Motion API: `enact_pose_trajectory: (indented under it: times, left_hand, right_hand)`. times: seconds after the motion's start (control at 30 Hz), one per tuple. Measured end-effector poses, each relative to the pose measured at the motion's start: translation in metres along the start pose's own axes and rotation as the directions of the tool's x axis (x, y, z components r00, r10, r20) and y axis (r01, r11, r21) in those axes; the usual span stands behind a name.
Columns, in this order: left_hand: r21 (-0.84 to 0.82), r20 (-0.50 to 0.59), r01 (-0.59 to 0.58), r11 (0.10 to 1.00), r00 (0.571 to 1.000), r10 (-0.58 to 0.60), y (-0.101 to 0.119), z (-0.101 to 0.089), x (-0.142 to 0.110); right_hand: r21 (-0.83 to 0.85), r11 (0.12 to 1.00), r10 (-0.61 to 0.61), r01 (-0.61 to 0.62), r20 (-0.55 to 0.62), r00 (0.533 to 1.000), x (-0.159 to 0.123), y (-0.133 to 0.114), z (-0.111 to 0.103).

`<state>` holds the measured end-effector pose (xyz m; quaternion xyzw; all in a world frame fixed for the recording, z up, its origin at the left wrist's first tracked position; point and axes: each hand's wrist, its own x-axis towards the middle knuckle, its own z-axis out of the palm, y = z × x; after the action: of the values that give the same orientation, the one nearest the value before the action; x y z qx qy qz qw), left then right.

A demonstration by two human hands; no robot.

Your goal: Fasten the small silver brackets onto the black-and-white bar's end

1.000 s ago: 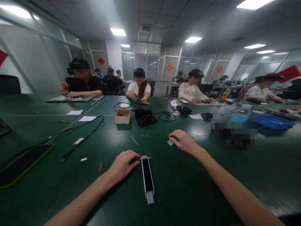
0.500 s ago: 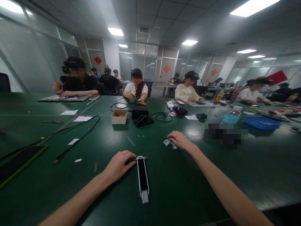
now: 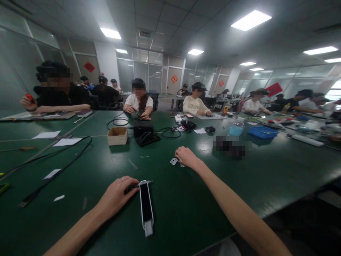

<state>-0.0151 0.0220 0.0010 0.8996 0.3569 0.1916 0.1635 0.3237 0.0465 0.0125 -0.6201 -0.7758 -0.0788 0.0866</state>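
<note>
My left hand [image 3: 117, 195] pinches the far end of a long, narrow black bar with a white frame [image 3: 146, 204]. A thin metal rod crosses that end, and a pale block forms the near end. The bar lies on the green table, pointing away from me. Farther out to the right, my right hand [image 3: 185, 156] is closed over small silvery metal plates with holes [image 3: 174, 161]. Its fingertips are mostly hidden behind the hand, so which piece they grip cannot be made out.
An open pale box [image 3: 117, 136] stands beyond my hands, beside a black device [image 3: 144, 128] with cables. To the right are a blurred-out object [image 3: 231, 147], a water bottle [image 3: 236, 128] and a blue tray [image 3: 263, 132]. A black cable [image 3: 57, 169] runs along the left. People sit opposite.
The view has turned to the right, so everything appears farther left. My left hand stays at the bar's end, and my right hand's fingers look more curled over the metal plates.
</note>
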Motion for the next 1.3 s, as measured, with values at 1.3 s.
enact_pose_trajectory:
  times: [1.3]
  left_hand:
    - [0.027, -0.039, -0.017, 0.999, 0.999, 0.018, 0.011, -0.002, -0.002]
  right_hand:
    - [0.601, 0.742, -0.244, 0.299, -0.173, 0.954, -0.034, -0.104, 0.001]
